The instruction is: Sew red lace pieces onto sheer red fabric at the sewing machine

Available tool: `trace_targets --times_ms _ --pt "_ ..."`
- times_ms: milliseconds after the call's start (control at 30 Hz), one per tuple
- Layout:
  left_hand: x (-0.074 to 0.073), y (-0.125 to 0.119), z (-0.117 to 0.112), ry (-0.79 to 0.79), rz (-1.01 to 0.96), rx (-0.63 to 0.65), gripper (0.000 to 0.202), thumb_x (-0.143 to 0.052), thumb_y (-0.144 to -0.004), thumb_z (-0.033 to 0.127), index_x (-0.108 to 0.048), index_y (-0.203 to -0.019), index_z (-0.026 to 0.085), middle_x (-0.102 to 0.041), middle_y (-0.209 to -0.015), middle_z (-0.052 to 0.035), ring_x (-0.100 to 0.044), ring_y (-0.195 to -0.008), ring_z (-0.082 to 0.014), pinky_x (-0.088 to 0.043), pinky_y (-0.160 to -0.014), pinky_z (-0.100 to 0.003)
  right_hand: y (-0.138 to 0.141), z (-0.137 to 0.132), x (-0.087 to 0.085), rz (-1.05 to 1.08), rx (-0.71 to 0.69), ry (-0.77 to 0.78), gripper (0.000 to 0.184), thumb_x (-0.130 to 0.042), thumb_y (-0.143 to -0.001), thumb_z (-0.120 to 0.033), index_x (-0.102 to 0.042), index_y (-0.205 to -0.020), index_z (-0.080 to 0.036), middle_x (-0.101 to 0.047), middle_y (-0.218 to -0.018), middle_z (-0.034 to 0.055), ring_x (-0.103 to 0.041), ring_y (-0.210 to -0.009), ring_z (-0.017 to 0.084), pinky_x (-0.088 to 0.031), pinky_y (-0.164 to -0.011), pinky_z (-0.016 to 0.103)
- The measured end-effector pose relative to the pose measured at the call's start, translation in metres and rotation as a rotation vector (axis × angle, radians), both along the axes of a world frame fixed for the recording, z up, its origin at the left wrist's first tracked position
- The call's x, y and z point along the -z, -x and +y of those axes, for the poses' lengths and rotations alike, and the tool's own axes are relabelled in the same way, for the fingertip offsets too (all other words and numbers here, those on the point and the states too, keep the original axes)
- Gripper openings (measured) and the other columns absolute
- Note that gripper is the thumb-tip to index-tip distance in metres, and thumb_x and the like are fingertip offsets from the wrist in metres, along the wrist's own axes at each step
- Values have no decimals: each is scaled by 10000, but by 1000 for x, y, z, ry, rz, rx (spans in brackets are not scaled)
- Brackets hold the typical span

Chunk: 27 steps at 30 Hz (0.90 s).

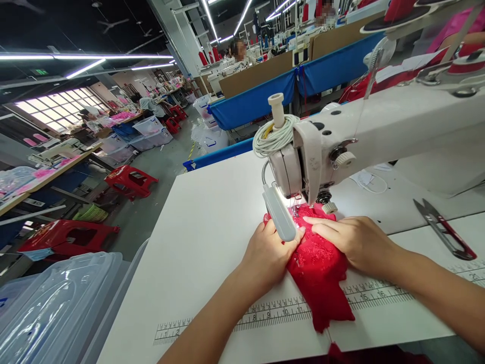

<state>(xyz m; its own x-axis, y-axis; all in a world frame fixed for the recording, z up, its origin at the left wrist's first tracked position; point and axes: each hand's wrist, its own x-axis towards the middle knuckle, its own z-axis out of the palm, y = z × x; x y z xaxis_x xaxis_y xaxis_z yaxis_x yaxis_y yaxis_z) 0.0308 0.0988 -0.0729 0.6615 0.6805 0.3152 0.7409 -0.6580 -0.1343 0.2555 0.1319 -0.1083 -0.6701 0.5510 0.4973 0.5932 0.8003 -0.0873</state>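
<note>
A piece of red lace fabric (316, 253) lies under the needle area of a white sewing machine (359, 136), its plain tail hanging over the table's front edge. My left hand (267, 253) is closed on the fabric's left side, thumb stretched across the lace; a grey lamp head (280, 215) hides part of its fingers. On the right side, my right hand (354, 242) rests on the lace with fingers stretched toward the presser foot (295, 210). Light from the lamp falls on the stitching spot.
Thread snips (445, 230) lie on the table (204, 242) to the right. A printed ruler (273, 313) runs along the front edge. Coiled white cord (275, 134) hangs on the machine head. Clear plastic bins (56, 308) and red stools (71, 237) stand at the left; other people sit farther back.
</note>
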Motion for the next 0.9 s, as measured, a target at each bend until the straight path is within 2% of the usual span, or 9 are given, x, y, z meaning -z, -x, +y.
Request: trace_targets --times_ms 100,200,300,400,500,600,767,900 --pt "-1 -1 0 3 -6 -7 359 -422 -883 57 -633 -1154 166 -677 -830 -86 -530 -787 -217 -478 -636 -330 0 1 3 -7 3 5 373 -414 -795 -68 -625 -1086 -167 -665 -1205 30 -662 -685 175 -403 -514 318" --pt "1 0 1 -22 8 -11 342 -445 -891 71 -622 -1169 165 -679 -869 -96 -541 -787 -218 -487 -646 -334 0 2 3 -12 11 23 389 -396 -796 -64 -620 -1097 -166 -662 -1211 39 -666 -704 172 -405 -515 312" --pt "3 0 4 -69 15 -5 328 -452 -903 90 -610 -1182 163 -678 -935 -115 -557 -782 -215 -501 -650 -340 0 3 2 0 20 28 374 -360 -831 -67 -623 -1075 -173 -656 -1219 43 -666 -732 173 -394 -511 300" --pt "1 -3 5 -86 -8 -11 273 -417 -942 139 -639 -1100 160 -658 -927 -119 -565 -783 -209 -507 -641 -329 1 2 -1 42 -11 -5 362 -337 -890 -71 -614 -1095 -180 -661 -1202 43 -646 -739 166 -380 -522 290" --pt "-1 -6 4 -84 13 -24 307 -356 -952 106 -654 -1011 152 -633 -864 -104 -551 -708 -185 -483 -576 -295 3 2 -2 73 -39 -27 341 -302 -935 -80 -625 -923 -187 -685 -1028 44 -547 -609 137 -335 -519 287" --pt "2 -8 2 -167 60 -13 336 -347 -920 39 -636 -1073 118 -650 -862 -110 -535 -615 -168 -451 -503 -288 5 3 0 83 -28 -3 341 -294 -939 -90 -552 -740 -189 -645 -897 35 -430 -539 128 -288 -507 296" --pt "10 -8 0 -258 118 3 365 -404 -847 -24 -627 -1114 87 -687 -922 -137 -620 -696 -206 -442 -494 -300 4 4 4 74 -28 5 296 -315 -942 -95 -518 -750 -192 -617 -890 32 -432 -589 144 -283 -535 307" --pt "10 -9 -1 -264 120 8 378 -422 -828 -29 -639 -1107 106 -697 -951 -140 -614 -667 -194 -416 -492 -299 3 4 4 75 -28 20 302 -294 -949 -92 -512 -763 -189 -613 -897 36 -435 -601 144 -277 -542 298"
